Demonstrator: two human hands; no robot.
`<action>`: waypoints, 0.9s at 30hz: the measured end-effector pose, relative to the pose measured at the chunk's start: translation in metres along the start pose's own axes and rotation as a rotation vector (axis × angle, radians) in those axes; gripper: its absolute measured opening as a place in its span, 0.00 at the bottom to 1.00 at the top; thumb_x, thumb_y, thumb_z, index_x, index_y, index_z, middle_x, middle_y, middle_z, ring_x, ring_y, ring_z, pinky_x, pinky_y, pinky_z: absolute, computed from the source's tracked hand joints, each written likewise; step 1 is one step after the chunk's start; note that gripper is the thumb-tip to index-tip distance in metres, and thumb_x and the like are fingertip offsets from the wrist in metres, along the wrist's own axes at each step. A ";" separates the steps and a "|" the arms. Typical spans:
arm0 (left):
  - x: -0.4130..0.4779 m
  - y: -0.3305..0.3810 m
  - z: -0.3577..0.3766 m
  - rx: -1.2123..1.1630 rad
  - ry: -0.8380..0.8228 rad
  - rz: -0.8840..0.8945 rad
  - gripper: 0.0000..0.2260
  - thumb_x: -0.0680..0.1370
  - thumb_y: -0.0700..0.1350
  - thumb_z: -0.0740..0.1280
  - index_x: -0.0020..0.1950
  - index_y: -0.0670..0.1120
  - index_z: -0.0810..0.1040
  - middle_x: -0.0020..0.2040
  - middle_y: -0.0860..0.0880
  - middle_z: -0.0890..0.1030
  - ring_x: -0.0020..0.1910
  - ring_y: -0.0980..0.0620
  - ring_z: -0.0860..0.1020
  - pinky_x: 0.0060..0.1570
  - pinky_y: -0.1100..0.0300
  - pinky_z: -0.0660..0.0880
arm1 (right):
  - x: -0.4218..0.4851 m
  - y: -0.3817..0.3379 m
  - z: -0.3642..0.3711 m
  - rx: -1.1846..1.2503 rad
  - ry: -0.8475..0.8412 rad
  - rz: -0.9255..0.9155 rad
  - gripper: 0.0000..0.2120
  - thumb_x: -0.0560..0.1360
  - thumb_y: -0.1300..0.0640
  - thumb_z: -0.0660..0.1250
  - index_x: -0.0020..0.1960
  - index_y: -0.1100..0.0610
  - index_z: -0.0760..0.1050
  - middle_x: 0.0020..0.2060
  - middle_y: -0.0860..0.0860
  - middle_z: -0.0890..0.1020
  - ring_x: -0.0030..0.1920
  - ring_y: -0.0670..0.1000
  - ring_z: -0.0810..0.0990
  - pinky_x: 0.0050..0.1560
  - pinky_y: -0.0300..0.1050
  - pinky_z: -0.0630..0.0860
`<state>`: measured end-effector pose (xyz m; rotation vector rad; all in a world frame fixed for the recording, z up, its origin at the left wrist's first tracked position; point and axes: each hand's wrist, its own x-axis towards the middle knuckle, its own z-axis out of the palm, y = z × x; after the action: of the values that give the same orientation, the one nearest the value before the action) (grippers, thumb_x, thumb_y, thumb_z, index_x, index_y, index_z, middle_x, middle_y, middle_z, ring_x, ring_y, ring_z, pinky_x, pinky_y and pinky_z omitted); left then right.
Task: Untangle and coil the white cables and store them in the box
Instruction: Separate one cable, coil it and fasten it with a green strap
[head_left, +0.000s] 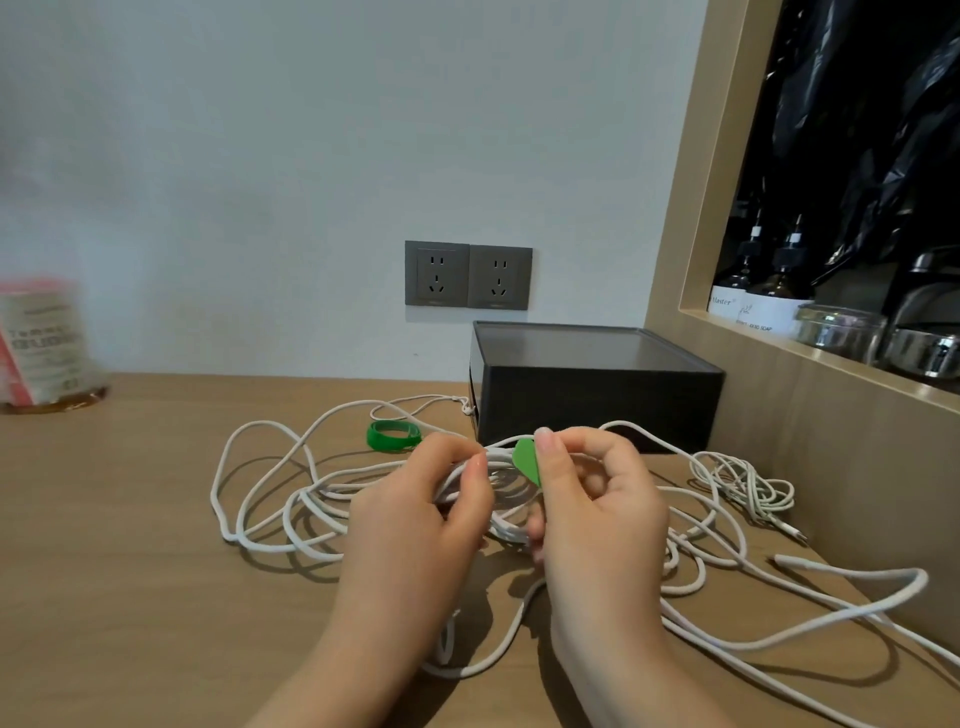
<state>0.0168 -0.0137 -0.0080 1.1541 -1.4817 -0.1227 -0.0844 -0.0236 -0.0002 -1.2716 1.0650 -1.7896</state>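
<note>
Both hands meet above the wooden table (130, 519). The left hand (415, 514) grips a small coil of white cable (498, 501), and the right hand (597, 499) pinches a green strap (525, 460) against that coil. Loose white cables (270, 499) sprawl beneath and to either side of the hands. The black box (597, 400) sits just beyond the right hand, and a green tie roll (393, 435) lies beyond the left hand.

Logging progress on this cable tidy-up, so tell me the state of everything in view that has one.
Left hand: grips the coiled white cable bundle.
Right hand: pinches the flat green strap beside that bundle.
Loose white cables: sprawled and tangled on the wooden table.
Thin white cable clump: tangled, untouched.
Rolled green strap: lying on the table, unused.
Black rectangular box: shut.
Grey wall sockets: nothing plugged in.
</note>
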 end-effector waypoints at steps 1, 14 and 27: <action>-0.001 -0.001 0.002 0.041 0.006 0.053 0.11 0.75 0.45 0.65 0.37 0.60 0.70 0.29 0.59 0.77 0.33 0.63 0.78 0.35 0.74 0.72 | 0.001 0.002 0.003 -0.010 0.037 -0.010 0.04 0.73 0.53 0.68 0.41 0.50 0.73 0.33 0.51 0.80 0.27 0.47 0.76 0.26 0.37 0.73; -0.003 -0.002 0.004 0.173 0.050 0.267 0.09 0.73 0.51 0.58 0.52 0.55 0.67 0.33 0.60 0.77 0.34 0.63 0.76 0.31 0.82 0.63 | 0.006 -0.005 0.018 0.029 0.062 -0.038 0.08 0.70 0.52 0.71 0.35 0.53 0.76 0.26 0.47 0.77 0.25 0.45 0.74 0.28 0.39 0.74; -0.001 -0.005 0.001 0.328 -0.003 0.369 0.07 0.73 0.47 0.63 0.49 0.52 0.66 0.29 0.57 0.76 0.24 0.60 0.69 0.24 0.81 0.60 | 0.004 -0.005 0.005 -0.027 -0.064 -0.044 0.07 0.73 0.57 0.69 0.38 0.45 0.79 0.34 0.41 0.81 0.37 0.41 0.80 0.33 0.33 0.75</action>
<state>0.0182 -0.0164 -0.0120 1.1127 -1.7341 0.3854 -0.0806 -0.0261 0.0064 -1.3693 1.0357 -1.7606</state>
